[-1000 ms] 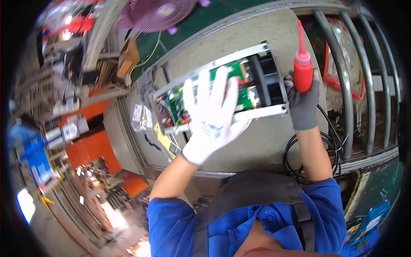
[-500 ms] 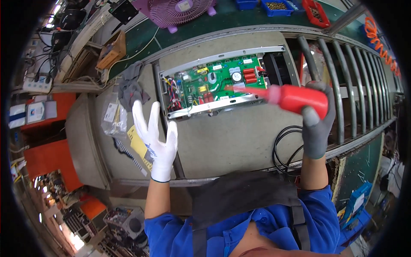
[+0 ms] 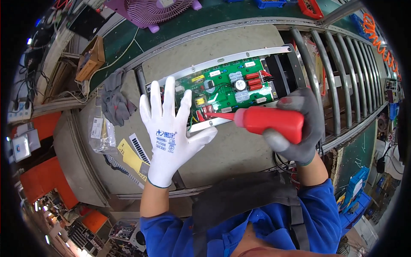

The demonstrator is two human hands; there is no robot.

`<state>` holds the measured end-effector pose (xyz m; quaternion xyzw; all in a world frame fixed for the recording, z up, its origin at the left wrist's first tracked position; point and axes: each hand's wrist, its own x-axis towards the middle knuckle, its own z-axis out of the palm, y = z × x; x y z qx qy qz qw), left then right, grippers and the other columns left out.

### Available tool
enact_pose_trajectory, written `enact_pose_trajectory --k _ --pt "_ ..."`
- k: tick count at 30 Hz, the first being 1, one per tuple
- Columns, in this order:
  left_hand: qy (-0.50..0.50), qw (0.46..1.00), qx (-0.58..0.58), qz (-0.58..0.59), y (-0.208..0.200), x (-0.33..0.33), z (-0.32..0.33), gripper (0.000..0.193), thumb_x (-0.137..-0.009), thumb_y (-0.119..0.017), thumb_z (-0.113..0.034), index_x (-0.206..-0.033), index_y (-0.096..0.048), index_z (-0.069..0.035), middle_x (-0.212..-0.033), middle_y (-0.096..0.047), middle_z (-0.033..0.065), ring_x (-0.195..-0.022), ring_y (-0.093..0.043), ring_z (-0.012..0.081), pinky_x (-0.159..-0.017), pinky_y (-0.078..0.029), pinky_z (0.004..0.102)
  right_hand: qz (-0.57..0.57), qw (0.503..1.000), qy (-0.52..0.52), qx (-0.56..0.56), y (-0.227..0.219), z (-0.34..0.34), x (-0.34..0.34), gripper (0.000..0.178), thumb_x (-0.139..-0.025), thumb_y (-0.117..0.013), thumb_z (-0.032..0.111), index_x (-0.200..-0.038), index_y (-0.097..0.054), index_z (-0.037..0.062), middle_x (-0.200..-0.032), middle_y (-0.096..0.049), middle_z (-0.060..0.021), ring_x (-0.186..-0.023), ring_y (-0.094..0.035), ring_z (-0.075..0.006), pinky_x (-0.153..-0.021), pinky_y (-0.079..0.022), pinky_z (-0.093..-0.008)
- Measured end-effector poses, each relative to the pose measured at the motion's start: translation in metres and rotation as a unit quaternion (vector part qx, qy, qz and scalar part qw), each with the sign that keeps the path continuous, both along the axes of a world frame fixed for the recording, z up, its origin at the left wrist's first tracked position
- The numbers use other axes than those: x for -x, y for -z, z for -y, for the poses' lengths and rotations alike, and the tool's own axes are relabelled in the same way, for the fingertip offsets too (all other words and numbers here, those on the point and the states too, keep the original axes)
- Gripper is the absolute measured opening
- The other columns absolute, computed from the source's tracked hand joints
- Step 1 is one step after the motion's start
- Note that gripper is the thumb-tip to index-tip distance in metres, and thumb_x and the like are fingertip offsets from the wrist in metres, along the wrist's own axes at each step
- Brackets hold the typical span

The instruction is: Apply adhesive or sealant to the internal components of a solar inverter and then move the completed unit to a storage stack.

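A red squeeze bottle with a long thin nozzle lies tilted in my right hand, which wears a grey glove. The nozzle points left, its tip over red components near the front edge of a green circuit board. That board sits in a long metal chassis with a black fan section at its right end. My left hand, in a white glove, is spread with nothing in it. Its fingertips cover the chassis's left end; whether they touch it I cannot tell.
Left of the chassis are a grey cloth, a clear plastic bag and yellow sheets. Metal rails run along the right, with a coiled orange hose behind. A purple fan stands at the back, and black cable loops lie by my right wrist.
My left hand has moved up and right, over the chassis's left end. The bottle has come lower and left with my right hand, bringing its nozzle to the board's front components.
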<state>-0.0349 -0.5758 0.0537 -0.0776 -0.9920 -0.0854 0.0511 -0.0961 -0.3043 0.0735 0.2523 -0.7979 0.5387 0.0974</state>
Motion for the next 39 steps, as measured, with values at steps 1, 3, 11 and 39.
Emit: enact_pose_trajectory --k 1,3,11,39 --pt "0.008 1.000 0.006 0.003 0.000 0.001 -0.001 0.086 -0.065 -0.080 -0.052 -0.136 -0.058 -0.009 -0.157 -0.034 0.0248 -0.147 -0.025 0.0482 -0.116 -0.016 0.0629 -0.046 0.999 -0.024 -0.014 0.001 0.004 0.002 0.047 -0.062 -0.088 0.019 -0.099 -0.066 0.0028 -0.088 -0.062 -0.0115 -0.075 -0.061 -0.0246 -0.065 -0.049 -0.0350" --pt "0.001 1.000 0.002 -0.008 -0.001 0.003 -0.002 0.087 -0.064 -0.080 -0.053 -0.136 -0.058 -0.009 -0.157 -0.033 0.0251 -0.146 -0.026 0.0480 -0.116 -0.017 0.0630 -0.089 0.995 -0.043 -0.021 0.001 0.013 0.005 0.047 -0.061 -0.089 0.020 -0.099 -0.067 0.0038 -0.085 -0.061 -0.0102 -0.072 -0.061 -0.0253 -0.061 -0.049 -0.0353" --pt "-0.008 1.000 -0.011 -0.013 0.001 0.005 -0.006 0.085 -0.060 -0.086 -0.045 -0.133 -0.059 -0.011 -0.153 -0.038 0.0262 -0.143 -0.029 0.0514 -0.112 -0.018 0.0673 -0.193 0.971 -0.127 -0.056 -0.001 0.037 0.005 0.047 -0.057 -0.088 0.024 -0.097 -0.068 0.0096 -0.085 -0.059 -0.0061 -0.069 -0.059 -0.0246 -0.055 -0.046 -0.0368" --pt "-0.074 0.902 -0.425 0.001 0.038 0.168 0.055 0.039 -0.104 -0.048 -0.022 -0.135 -0.059 0.000 -0.126 -0.064 0.0137 -0.116 -0.059 0.0240 -0.102 -0.043 0.0311 -0.165 0.981 0.081 -0.067 -0.002 0.031 0.026 0.054 -0.070 -0.085 0.013 -0.114 -0.056 0.0033 -0.105 -0.057 -0.0120 -0.088 -0.058 -0.0208 -0.077 -0.049 -0.0321"
